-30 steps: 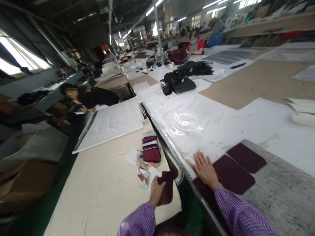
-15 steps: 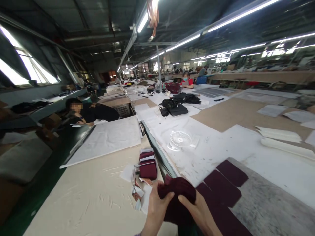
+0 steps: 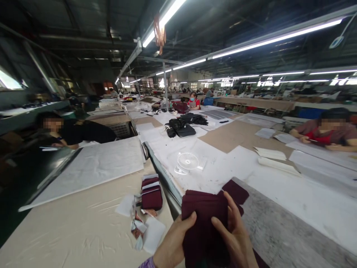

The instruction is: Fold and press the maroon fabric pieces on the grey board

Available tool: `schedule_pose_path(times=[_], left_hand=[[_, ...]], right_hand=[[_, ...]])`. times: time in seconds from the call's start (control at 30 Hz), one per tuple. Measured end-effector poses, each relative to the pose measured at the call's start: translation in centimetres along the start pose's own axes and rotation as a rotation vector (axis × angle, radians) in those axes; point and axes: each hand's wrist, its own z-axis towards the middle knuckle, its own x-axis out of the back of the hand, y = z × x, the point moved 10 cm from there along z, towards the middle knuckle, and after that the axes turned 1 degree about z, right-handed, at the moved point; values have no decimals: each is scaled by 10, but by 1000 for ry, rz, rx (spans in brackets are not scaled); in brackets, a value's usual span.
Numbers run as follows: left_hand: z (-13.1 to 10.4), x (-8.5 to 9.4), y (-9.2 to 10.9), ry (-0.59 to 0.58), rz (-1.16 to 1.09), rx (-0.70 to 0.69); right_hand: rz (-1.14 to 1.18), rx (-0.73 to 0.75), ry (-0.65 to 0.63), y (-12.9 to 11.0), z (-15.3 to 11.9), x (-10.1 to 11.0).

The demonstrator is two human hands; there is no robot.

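A stack of dark maroon fabric pieces is held upright between my two hands. My left hand grips its left edge, the thumb lying on the near face. On the right edge, my right hand has its thumb on the face and its fingers at the side. More maroon pieces lie on the table behind my right hand. To the left sits a banded pile of maroon and grey pieces, with paper and cloth scraps beside it.
A white fan lies on the white-covered table. Black items are farther back. A gap runs between the two tables. One person leans at the left, another at the right, and one in red stands far back.
The maroon stack, bent before, is now flat and upright, and my hands have shifted along its sides. The view has turned right, bringing in a person at the right.
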Motion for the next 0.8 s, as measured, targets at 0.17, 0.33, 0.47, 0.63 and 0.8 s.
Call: schedule_pose_path(times=[0.17, 0.33, 0.47, 0.63, 0.8], left_hand=[[-18, -17, 20, -38, 7, -49], [-34, -19, 22, -69, 50, -57], [-39, -15, 22, -45, 48, -72], [-44, -22, 23, -54, 55, -85], [-47, -24, 19, -44, 60, -90]], right_hand=[[-129, 141, -103, -26, -8, -1], [-13, -17, -172, -33, -10, -10], [59, -72, -184, -41, -16, -19], [87, -234, -159, -29, -26, -21], [68, -321, -200, -16, -29, -17]])
